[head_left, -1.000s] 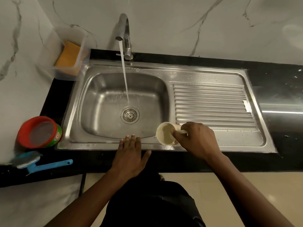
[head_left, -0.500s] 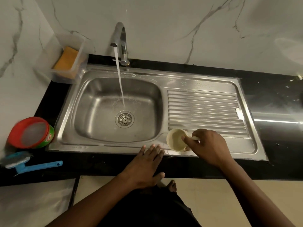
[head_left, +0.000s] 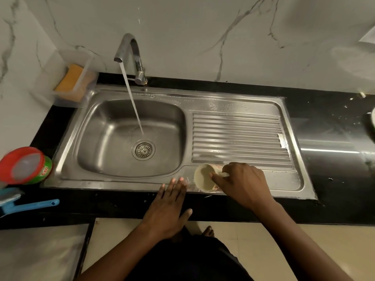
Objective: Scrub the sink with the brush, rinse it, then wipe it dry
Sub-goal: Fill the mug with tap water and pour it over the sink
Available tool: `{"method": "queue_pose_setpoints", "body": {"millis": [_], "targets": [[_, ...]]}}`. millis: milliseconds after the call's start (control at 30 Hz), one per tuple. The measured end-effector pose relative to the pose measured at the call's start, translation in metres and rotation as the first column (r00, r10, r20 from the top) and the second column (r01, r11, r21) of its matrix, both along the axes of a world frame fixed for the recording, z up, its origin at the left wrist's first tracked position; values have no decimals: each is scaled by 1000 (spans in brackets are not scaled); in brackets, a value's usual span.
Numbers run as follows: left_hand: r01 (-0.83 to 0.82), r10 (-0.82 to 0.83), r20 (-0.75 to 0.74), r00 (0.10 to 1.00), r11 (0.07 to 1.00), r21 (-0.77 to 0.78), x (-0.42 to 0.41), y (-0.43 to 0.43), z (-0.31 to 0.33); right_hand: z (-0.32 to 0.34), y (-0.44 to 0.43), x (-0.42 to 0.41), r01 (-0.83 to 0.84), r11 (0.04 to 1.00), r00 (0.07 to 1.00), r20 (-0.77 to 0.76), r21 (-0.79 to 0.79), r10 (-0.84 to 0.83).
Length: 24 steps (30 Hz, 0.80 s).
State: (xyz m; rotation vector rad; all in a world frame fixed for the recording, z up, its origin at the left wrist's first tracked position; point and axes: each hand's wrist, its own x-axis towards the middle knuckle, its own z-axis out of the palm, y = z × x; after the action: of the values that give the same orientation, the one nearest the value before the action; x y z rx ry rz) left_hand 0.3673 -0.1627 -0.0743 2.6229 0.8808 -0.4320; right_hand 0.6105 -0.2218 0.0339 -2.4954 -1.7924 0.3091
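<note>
The steel sink (head_left: 233, 104) has its basin on the left and a ribbed drainboard (head_left: 239, 136) on the right. Water runs from the tap (head_left: 129, 55) toward the drain (head_left: 143, 149). My right hand (head_left: 243, 183) grips a cream cup (head_left: 204, 177), tipped on its side over the sink's front rim, mouth facing left. My left hand (head_left: 168, 207) lies flat with straight fingers, fingertips on the wet front rim just left of the cup. The blue brush (head_left: 24, 205) lies on the black counter at the far left, away from both hands.
A red-lidded green tub (head_left: 26, 166) stands left of the sink. A clear box with an orange sponge (head_left: 70, 81) sits at the back left corner. Black counter (head_left: 332, 122) extends right, with a white object at the frame's right edge. Marble wall behind.
Both hands have shifted right along the front rim, the cup going with the right hand from the basin's corner to the drainboard's front edge. Water keeps running.
</note>
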Motion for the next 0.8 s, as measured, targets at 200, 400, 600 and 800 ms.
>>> {"method": "queue_pose_setpoints", "body": {"millis": [200,400,600,800], "targets": [[-143,143,3,990,989,33,-15,4,-3,6,-12,27,169,985,964,-211,25,-160],[-247,248,-11,969,968,39,-39,19,-5,8,-16,42,178,984,967,-192,24,-171],[53,-51,23,998,997,-64,-6,2,6,6,-16,49,120,992,987,-112,30,-116],[216,-214,32,976,973,-80,63,-9,1,7,-20,53,62,998,998,27,-30,-61]]}}
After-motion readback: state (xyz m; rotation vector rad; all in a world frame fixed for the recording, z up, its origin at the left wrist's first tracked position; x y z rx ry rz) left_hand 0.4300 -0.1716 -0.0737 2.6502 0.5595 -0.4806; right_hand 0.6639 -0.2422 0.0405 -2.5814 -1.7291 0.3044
